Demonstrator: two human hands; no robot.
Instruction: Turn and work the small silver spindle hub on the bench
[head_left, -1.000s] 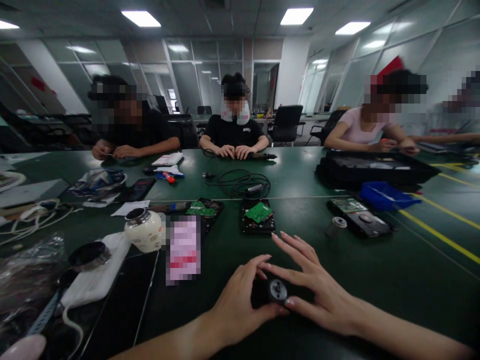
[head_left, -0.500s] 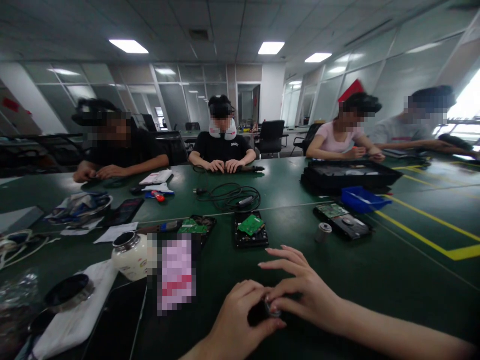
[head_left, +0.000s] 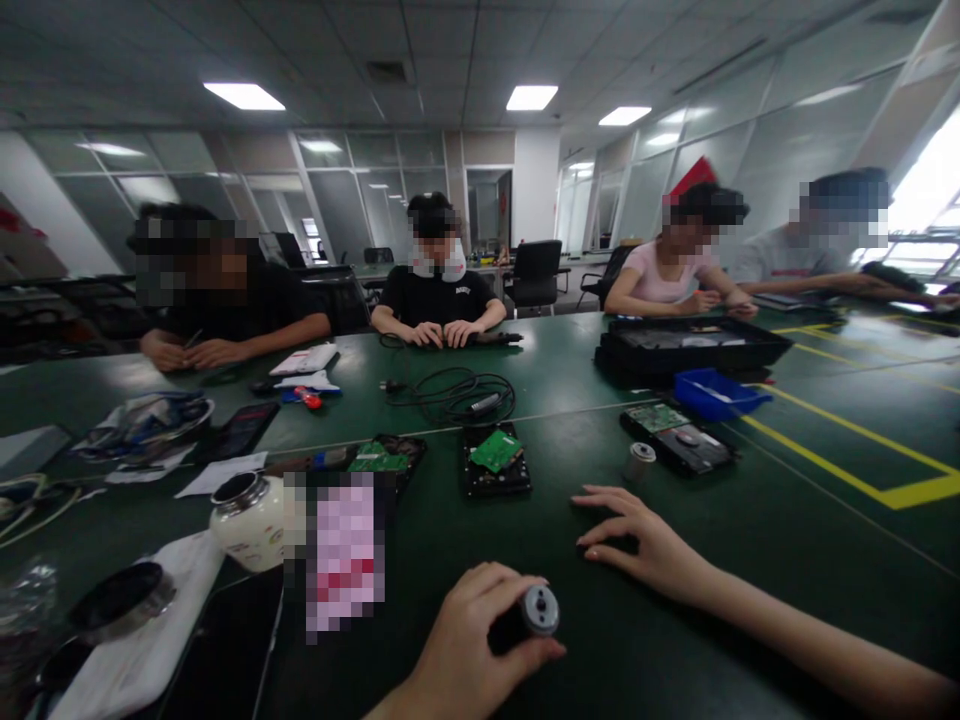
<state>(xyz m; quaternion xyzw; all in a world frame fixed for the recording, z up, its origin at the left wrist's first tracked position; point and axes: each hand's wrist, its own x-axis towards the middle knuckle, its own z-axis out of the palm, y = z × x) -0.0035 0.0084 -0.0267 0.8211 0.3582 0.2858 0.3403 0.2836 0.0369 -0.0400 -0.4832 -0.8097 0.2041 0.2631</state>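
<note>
Metal-faced cylinder [head_left: 541,610]: we have it in our left hand [head_left: 466,640], low and central in the head view, above or on the dark green table [head_left: 600,665]; we cannot tell whether its base touches. Thumb and fingers pinch it from either side; its round grey face, with a dark centre spot and smaller dark marks, points toward us.

Right hand [head_left: 651,540] is well clear of the cylinder, fingers loosely spread, thumb apart from them; table contact uncertain. Nearest to it, just beyond the fingertips, we note an upright silver can-shaped part [head_left: 640,462].

Farther out: a black hard drive [head_left: 474,484] with a green circuit board [head_left: 496,452] lying on it, and, toward the right, a blue plastic tray [head_left: 716,398]. Left of our left hand: a pink packet [head_left: 345,545], pixelated, beside a cream jar [head_left: 255,530].
</note>
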